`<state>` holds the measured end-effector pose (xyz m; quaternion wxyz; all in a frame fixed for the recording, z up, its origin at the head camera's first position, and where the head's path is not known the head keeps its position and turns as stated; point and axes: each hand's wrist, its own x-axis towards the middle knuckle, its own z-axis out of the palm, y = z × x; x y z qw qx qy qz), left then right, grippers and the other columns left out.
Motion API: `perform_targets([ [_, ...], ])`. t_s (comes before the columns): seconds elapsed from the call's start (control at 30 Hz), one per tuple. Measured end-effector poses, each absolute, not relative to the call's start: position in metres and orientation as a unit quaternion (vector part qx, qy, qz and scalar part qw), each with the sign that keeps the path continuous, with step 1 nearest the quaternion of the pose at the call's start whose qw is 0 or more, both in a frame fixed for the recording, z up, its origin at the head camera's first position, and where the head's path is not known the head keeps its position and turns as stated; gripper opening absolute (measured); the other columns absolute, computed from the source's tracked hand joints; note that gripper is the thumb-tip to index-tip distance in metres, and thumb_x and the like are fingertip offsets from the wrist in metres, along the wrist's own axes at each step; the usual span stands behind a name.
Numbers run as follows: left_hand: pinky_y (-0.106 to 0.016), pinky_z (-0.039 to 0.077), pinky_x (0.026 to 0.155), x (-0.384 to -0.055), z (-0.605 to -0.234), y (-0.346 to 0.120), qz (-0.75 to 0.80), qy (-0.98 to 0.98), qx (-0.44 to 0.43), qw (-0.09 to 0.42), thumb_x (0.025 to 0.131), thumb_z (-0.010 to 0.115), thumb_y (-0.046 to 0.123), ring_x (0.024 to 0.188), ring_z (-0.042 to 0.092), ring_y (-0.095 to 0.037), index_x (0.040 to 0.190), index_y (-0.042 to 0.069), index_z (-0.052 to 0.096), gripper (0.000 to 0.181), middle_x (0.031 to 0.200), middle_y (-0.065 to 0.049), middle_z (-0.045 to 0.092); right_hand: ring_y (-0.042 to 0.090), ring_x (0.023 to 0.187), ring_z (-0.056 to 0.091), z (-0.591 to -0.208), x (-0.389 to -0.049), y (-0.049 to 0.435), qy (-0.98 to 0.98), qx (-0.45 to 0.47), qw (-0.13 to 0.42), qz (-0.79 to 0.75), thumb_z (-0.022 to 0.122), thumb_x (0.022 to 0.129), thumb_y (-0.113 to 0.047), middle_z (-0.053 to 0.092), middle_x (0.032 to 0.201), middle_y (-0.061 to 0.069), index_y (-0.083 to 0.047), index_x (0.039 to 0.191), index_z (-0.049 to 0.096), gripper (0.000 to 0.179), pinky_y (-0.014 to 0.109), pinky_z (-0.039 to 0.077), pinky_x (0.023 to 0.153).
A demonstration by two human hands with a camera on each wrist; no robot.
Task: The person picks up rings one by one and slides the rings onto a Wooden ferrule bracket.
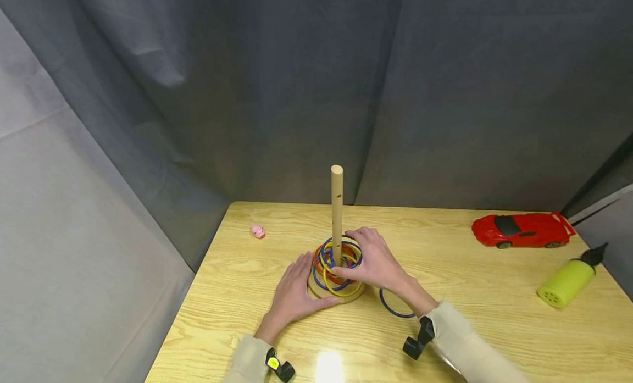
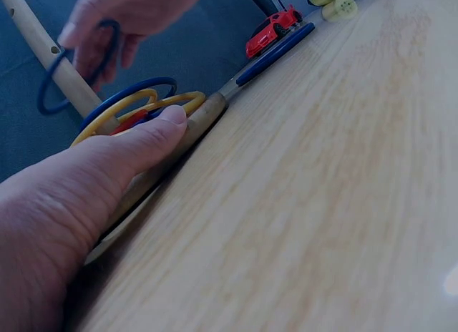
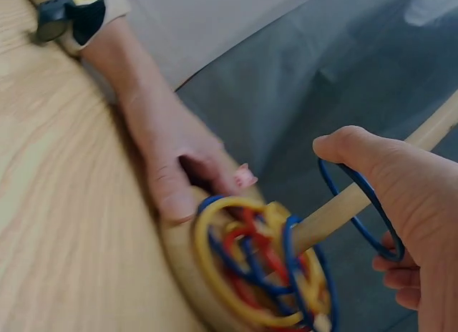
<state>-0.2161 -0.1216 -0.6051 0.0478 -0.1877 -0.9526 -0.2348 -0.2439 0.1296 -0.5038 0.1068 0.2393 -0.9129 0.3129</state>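
A round wooden base (image 1: 355, 296) carries an upright wooden peg (image 1: 337, 207). Red, yellow and blue rings lie in a loose pile around the peg's foot, with a yellow ring (image 3: 202, 257) near the top of it. My left hand (image 1: 296, 292) grips the base at its left and front edge, the thumb along the rim. Above the pile, my right hand (image 1: 378, 262) pinches a blue ring (image 2: 46, 96) between thumb and fingers. This ring encircles the peg and hangs tilted, apart from the piled rings in the right wrist view.
Another blue ring (image 1: 395, 314) lies on the table, right of the base under my right forearm. A small pink pig figure (image 1: 258, 231) sits at the back left. Toward the right are a red toy car (image 1: 524, 231) and a yellow-green cylinder (image 1: 566, 284) with a black tip.
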Motion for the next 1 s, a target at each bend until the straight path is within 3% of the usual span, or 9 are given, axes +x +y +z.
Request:
perform_targets([
  [0.2, -0.047, 0.023, 0.13, -0.215, -0.604, -0.12, -0.25, -0.946, -0.199, 0.058, 0.076, 0.066, 0.088, 0.159, 0.025, -0.029, 0.166, 0.004, 0.023, 0.131, 0.171, -0.013, 0.029, 0.031, 0.127, 0.054, -0.526, -0.241, 0.132, -0.907, 0.236, 0.113, 0.33, 0.088, 0.073, -0.063, 0.063, 0.136, 0.01, -0.007, 0.141, 0.061, 0.092, 0.055, 0.045, 0.104],
  [0.43, -0.045, 0.022, 0.13, -0.214, -0.605, -0.12, -0.243, -0.949, -0.191, 0.054, 0.074, 0.063, 0.092, 0.159, 0.024, -0.027, 0.167, 0.006, 0.022, 0.133, 0.171, -0.012, 0.028, 0.031, 0.136, 0.051, -0.536, -0.24, 0.13, -0.901, 0.256, 0.106, 0.332, 0.086, 0.078, -0.06, 0.059, 0.145, 0.009, -0.012, 0.148, 0.053, 0.091, 0.057, 0.044, 0.108],
  [1.0, -0.047, 0.023, 0.13, -0.215, -0.603, -0.121, -0.248, -0.948, -0.19, 0.058, 0.074, 0.068, 0.088, 0.158, 0.026, -0.029, 0.166, 0.003, 0.024, 0.132, 0.17, -0.014, 0.03, 0.036, 0.148, 0.04, -0.543, -0.223, 0.153, -0.908, 0.239, 0.077, 0.337, 0.083, 0.083, -0.057, 0.047, 0.16, 0.013, -0.011, 0.156, 0.047, 0.095, 0.062, 0.033, 0.118],
])
